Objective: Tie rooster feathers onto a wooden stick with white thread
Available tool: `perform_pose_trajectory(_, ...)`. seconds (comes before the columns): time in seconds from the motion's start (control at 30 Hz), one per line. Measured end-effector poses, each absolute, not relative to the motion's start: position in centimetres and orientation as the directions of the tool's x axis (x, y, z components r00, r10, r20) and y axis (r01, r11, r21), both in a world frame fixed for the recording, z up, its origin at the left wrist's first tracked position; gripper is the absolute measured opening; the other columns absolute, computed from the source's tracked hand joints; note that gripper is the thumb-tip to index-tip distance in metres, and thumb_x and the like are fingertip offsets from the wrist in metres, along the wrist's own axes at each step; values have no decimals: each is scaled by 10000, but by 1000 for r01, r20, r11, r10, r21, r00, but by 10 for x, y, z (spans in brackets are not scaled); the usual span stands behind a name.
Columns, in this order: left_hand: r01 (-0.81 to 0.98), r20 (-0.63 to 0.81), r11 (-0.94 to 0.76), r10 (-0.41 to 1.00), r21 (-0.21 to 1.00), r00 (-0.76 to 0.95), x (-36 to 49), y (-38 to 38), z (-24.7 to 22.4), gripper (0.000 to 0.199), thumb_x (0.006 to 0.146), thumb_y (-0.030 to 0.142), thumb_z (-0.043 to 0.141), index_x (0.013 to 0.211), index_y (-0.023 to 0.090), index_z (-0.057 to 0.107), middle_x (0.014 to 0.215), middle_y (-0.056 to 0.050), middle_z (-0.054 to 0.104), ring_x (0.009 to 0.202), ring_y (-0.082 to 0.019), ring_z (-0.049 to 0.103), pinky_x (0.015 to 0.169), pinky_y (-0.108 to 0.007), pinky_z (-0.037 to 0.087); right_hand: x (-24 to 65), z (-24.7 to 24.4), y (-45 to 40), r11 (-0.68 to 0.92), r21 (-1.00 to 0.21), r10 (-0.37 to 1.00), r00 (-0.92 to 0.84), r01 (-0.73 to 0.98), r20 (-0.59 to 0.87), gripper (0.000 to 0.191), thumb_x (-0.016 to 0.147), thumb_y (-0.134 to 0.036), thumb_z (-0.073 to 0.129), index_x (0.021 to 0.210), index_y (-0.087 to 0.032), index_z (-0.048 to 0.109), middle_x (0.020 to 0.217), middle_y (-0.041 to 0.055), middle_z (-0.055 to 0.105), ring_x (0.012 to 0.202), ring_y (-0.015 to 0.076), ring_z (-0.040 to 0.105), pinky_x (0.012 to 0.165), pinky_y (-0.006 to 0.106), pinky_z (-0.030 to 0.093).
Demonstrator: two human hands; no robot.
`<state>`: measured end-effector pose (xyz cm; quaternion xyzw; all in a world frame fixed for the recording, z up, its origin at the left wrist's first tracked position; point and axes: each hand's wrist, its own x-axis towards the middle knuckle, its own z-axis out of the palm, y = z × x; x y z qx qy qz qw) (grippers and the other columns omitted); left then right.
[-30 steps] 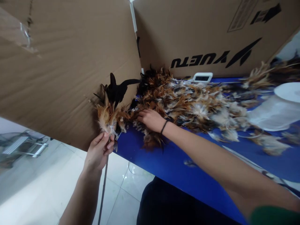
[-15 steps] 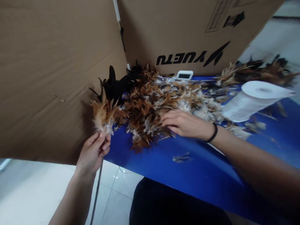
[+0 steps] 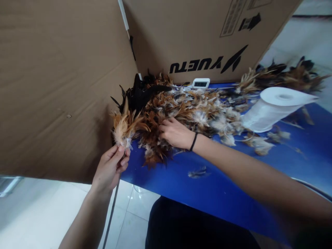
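Note:
In the head view, my left hand (image 3: 111, 166) is closed round the thin rod (image 3: 112, 211) of a feather duster, just below its feathers. Tan feathers (image 3: 124, 126) fan out above my thumb, and long black feathers (image 3: 138, 95) rise behind them. My right hand (image 3: 178, 133), with a dark band at the wrist, reaches into the pile of loose brown feathers (image 3: 153, 147). Its fingers are curled in among brown feathers, and the fingertips are hidden there.
Cardboard panels (image 3: 64, 69) stand along the left and back of the blue tabletop (image 3: 212, 193). A white roll (image 3: 269, 110) stands at the right, near more dark feathers (image 3: 298, 76). A small white display device (image 3: 201, 83) sits at the back. One loose feather (image 3: 197, 172) lies in front.
My right hand has moved left and deeper into the brown feathers. My left hand keeps its hold on the duster; the whole view has shifted slightly.

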<state>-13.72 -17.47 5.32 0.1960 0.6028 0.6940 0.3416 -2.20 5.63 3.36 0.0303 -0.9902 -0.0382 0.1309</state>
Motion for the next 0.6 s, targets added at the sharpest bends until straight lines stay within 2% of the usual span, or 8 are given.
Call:
perform_pose_trajectory(0.17,-249,-157,-20,725,968,-671,-137,-169,50,233,754,321,697,725,133,563,721,-9,551,488,-21,393,364,-109,222,11,61,75,974,-225,113,-849,-7,516,138,826,-200,551,851,-166,681,1004,90,628,960,218,519,826,358,373)
perform_pose_trajectory(0.23,-247,-155,-16,738,969,-657,-137,-165,48,229,762,320,689,727,132,562,728,-11,551,491,-21,393,364,-109,223,32,72,79,955,-296,164,-809,-13,565,128,817,-196,553,858,-164,670,997,80,634,939,201,544,838,350,393)
perform_pose_trajectory(0.3,-249,-155,-13,750,968,-643,-136,-161,46,230,765,321,686,730,131,562,731,-12,549,491,-21,390,363,-109,225,53,77,79,956,-291,179,-837,24,518,130,821,-184,542,858,-164,664,926,66,648,882,190,564,818,344,402)
perform_pose_trajectory(0.43,-266,-170,-6,754,964,-634,-133,-155,45,238,753,323,697,729,130,560,727,-11,544,489,-20,384,360,-106,220,79,64,71,980,-127,188,-910,151,368,163,846,-184,515,846,-159,676,860,74,658,857,209,554,792,361,369)
perform_pose_trajectory(0.53,-267,-178,4,755,964,-631,-131,-152,45,242,749,329,699,729,130,563,723,-9,543,486,-20,381,356,-104,210,74,48,57,986,-103,160,-901,129,403,199,873,-190,485,899,-166,680,938,79,662,933,216,528,812,362,338)
perform_pose_trajectory(0.6,-261,-177,10,758,965,-628,-129,-150,46,241,748,330,699,733,130,566,725,-9,543,486,-20,382,356,-105,212,62,38,49,991,-90,124,-903,95,411,204,881,-197,477,891,-163,678,911,78,659,933,215,514,801,360,322)
